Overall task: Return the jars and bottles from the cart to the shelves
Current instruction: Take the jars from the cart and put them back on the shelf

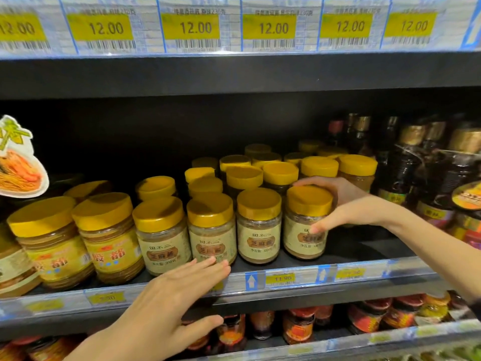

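Fingers (311, 181) of the right hand (348, 204) curl behind the lid (309, 200), thumb on the front, pinching the jar (299, 243). It stands upright, rightmost in the front row by the shelf (286, 278) front edge. The left hand (166, 303), spread flat and holding nothing, is farther off along that edge.

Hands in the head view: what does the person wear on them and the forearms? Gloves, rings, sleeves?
The left hand and right hand are bare: no gloves, rings or watch show. The left forearm is uncovered to the frame's bottom edge. The right forearm is uncovered too, but a dark strip at the frame's right edge may be a sleeve cuff; too little shows to tell.
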